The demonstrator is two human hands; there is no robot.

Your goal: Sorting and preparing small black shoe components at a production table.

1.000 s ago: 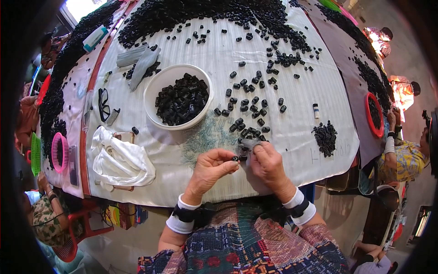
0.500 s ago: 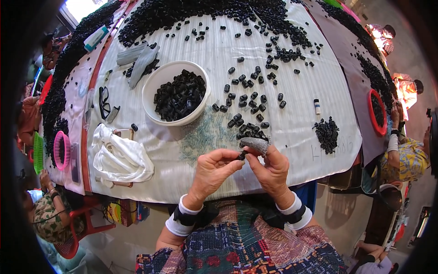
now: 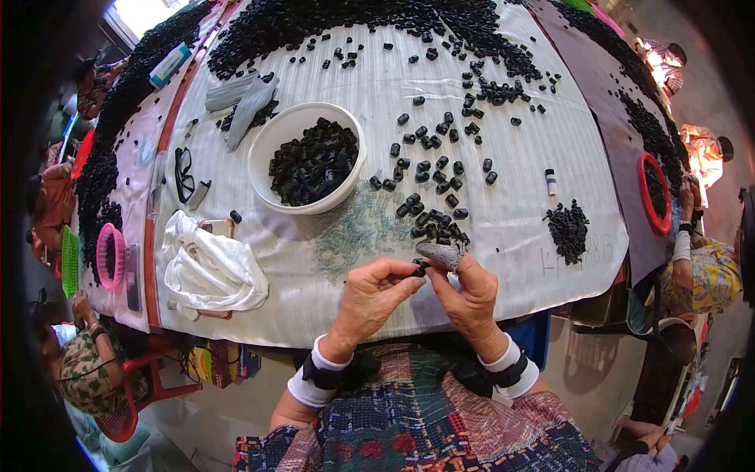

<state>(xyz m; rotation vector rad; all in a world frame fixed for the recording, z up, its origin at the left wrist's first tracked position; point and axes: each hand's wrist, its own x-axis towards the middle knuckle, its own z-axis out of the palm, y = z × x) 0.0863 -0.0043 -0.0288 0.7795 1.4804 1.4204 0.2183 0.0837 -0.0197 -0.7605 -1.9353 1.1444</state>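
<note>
Over the near edge of the table, my left hand pinches a small black part between thumb and fingertips. My right hand meets it from the other side, thumb and forefinger closed at the same part. A grey fabric finger cover sits on the right forefinger and hides some of the grip. Just beyond my fingertips lie several short black cylindrical pieces, loosely scattered. To their left stands a white bowl heaped with similar black pieces.
A heap of thin black bits and a small white bottle lie at right. Left are a white cloth, eyeglasses and grey fabric strips. A large black pile covers the far side. Other people sit at both sides.
The view has shifted slightly, so the table things sit a little to the right. Both hands stay together at the small black part, with only slight finger movement.
</note>
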